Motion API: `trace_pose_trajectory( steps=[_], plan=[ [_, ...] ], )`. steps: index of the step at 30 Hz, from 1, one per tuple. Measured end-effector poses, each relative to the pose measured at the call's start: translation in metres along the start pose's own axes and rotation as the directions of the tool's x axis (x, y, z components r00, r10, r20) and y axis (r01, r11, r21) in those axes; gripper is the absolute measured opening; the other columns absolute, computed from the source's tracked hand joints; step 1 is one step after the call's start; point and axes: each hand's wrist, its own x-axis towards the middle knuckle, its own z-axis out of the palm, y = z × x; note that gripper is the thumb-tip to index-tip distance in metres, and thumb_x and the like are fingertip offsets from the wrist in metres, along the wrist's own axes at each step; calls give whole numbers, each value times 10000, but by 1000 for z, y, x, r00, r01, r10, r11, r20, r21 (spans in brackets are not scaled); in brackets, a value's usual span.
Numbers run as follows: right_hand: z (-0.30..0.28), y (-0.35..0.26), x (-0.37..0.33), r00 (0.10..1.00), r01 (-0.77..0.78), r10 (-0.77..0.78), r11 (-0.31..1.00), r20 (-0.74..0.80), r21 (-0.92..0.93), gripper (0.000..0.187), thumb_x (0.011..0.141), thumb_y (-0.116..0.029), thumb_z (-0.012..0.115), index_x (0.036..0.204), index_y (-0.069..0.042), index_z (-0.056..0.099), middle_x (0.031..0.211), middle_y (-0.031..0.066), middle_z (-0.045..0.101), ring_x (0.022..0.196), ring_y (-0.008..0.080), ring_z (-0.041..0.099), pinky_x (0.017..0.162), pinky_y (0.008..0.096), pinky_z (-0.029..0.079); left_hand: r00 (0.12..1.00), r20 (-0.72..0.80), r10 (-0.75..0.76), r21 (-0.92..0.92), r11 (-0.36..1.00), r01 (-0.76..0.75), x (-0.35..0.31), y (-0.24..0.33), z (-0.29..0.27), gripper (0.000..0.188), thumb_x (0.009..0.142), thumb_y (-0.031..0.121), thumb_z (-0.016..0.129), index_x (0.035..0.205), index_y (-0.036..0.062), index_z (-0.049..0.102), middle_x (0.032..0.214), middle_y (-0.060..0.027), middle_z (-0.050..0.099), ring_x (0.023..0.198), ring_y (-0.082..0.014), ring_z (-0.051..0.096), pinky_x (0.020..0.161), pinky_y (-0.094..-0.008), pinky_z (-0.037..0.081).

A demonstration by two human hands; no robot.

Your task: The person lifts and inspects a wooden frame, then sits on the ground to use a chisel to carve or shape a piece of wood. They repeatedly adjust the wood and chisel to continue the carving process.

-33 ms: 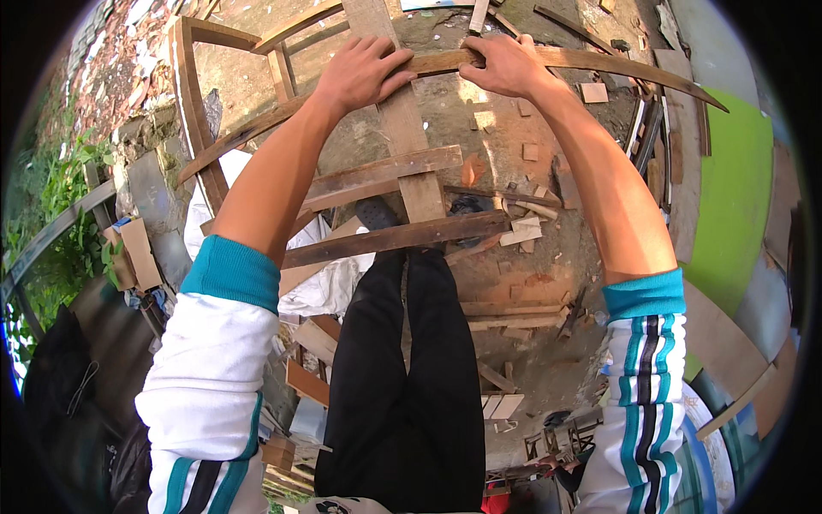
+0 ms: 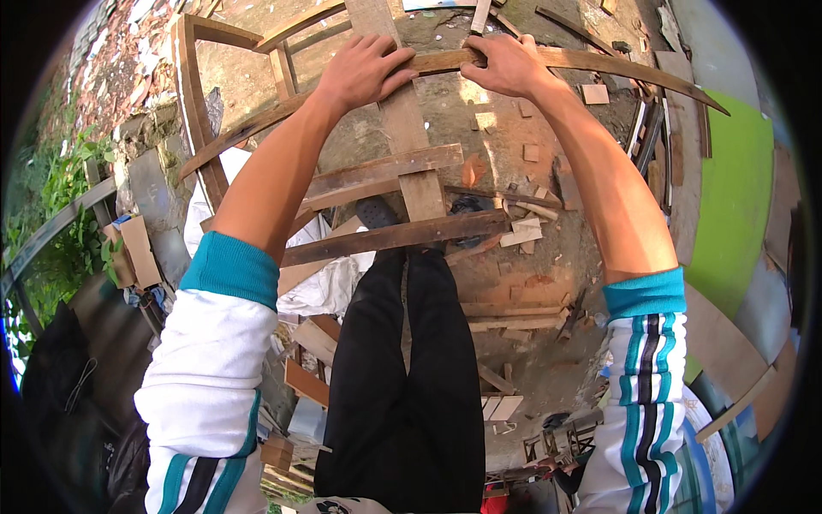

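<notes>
A long wooden strip [image 2: 599, 62] runs across the top of the head view, looking bowed through the lens. My left hand [image 2: 361, 72] grips it from above, fingers over its far side and thumb toward me, where it crosses a wide board [image 2: 401, 120]. Further right, my right hand [image 2: 507, 66] is closed around the same strip. Just beyond the right hand is a pale wooden stick [image 2: 480, 17] with a dark end; what it is I cannot tell. Nearer to me, two shorter wooden pieces [image 2: 432, 158] and a dark batten [image 2: 402, 238] lie across the wide board.
A wooden frame [image 2: 190, 94] stands at the upper left. Offcuts [image 2: 522, 230] lie scattered on the dirt floor, with white sheeting [image 2: 321, 287] beside my legs. Boards and a green panel [image 2: 728, 206] line the right side; plants [image 2: 64, 197] grow at the left.
</notes>
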Motion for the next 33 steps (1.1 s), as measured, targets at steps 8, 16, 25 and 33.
trace_pose_trajectory(
  steps=[8,16,25,33],
  plan=[
    [4,-8,-16,999,-23,20,998,-50,-58,581,869,-476,589,1345,-143,586,1099,153,687,1132,321,592,1058,500,325,990,-97,-100,-18,995,98,-7,24,-1,384,986,423,585,1223,127,645,1136,-96,624,1060,-287,599,924,-411,465],
    [19,-22,-123,951,88,-69,995,-301,51,421,798,-346,696,1133,-93,665,996,108,665,1011,278,597,938,455,345,925,77,-372,-257,889,378,-35,134,-48,401,926,390,615,1164,68,645,998,-138,665,964,-317,648,845,-444,491],
    [26,-131,-297,970,85,-17,959,-244,272,454,696,-384,768,1002,-54,708,861,118,630,880,276,586,901,455,384,864,393,-315,-405,784,470,-116,287,-136,397,857,329,690,1115,33,638,850,-130,649,820,-336,668,700,-427,518],
    [142,-200,-431,999,-26,40,888,-19,460,492,690,-448,763,970,-45,717,864,133,653,900,272,596,828,415,358,729,663,-169,-398,746,534,-259,392,-106,400,838,339,694,1073,25,616,828,-159,666,735,-353,681,638,-449,520]
  ],
)
